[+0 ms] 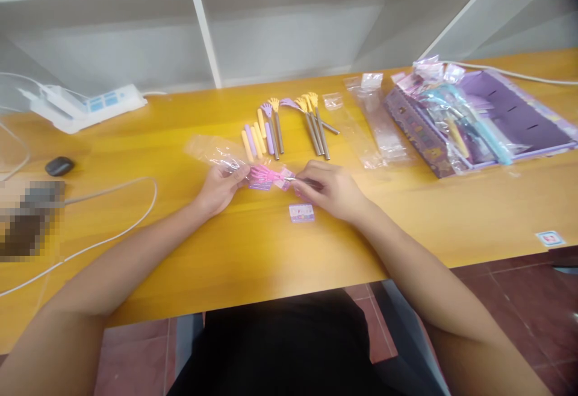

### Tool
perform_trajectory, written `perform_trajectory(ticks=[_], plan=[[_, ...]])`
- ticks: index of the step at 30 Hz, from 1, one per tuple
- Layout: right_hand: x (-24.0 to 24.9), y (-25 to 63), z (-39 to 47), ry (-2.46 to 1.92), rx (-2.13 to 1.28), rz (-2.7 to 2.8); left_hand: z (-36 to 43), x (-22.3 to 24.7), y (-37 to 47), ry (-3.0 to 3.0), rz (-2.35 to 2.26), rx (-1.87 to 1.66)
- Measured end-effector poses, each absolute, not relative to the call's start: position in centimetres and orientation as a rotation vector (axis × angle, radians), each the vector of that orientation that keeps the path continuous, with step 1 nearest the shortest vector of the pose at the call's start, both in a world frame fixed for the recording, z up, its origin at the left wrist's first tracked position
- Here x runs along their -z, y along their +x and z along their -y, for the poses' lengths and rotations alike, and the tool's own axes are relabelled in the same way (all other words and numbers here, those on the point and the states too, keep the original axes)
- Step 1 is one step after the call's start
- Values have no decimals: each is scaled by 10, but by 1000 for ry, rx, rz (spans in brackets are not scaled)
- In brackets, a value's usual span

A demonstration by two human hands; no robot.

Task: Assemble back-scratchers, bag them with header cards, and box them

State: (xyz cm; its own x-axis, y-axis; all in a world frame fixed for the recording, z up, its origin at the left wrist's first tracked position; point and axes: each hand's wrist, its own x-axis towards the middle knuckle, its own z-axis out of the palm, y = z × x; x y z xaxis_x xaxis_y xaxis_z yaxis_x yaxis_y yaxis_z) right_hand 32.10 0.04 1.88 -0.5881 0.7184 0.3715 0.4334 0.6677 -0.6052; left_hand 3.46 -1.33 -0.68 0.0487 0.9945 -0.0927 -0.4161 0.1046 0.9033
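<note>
My left hand (223,188) pinches a clear plastic bag (217,150), with its fingertips at the pink hand-shaped head of a back scratcher (266,173). My right hand (333,190) is closed around the metal rod of that same back scratcher. Small printed cards lie under and beside the pink head, and one loose printed card (301,212) rests just below on the table. Whether the pink head is inside the bag I cannot tell. Beyond my hands lie several purple and yellow back scratchers (316,125) with metal rods, and several yellow and purple handle sleeves (255,135).
A purple box (510,113) holding plastic-wrapped items stands at the right, with clear bags (377,122) beside it. On the left are a white power strip (90,110), a black mouse (59,166) and a white cable (135,224). A sticker (550,238) is near the front edge.
</note>
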Motion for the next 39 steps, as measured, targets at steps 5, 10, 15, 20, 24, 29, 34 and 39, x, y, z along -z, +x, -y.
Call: perform_trajectory(ticks=[5, 10, 15, 20, 24, 29, 34, 39], plan=[[-19, 323, -1, -891, -557, 2274, 12, 9, 33, 816, -930, -1320], [-20, 324, -2, -899, -546, 2244, 12, 7, 34, 808, -920, -1320], [-18, 324, -3, -934, -526, 2165, 13, 3, 35, 826, -913, -1286], [-6, 318, 2, -916, -631, 2169, 18, 1, 38, 831, -881, -1240], [1, 309, 10, -789, -491, 2343, 25, 2, 41, 966, -849, -1129], [-3, 302, 13, -620, -355, 2282, 26, 6, 37, 1204, -780, -1024], [-11, 305, 10, -614, -506, 2176, 26, 4, 39, 1192, -684, -949], [-16, 308, 11, -545, -657, 2225, 26, 0, 40, 1208, -702, -1080]])
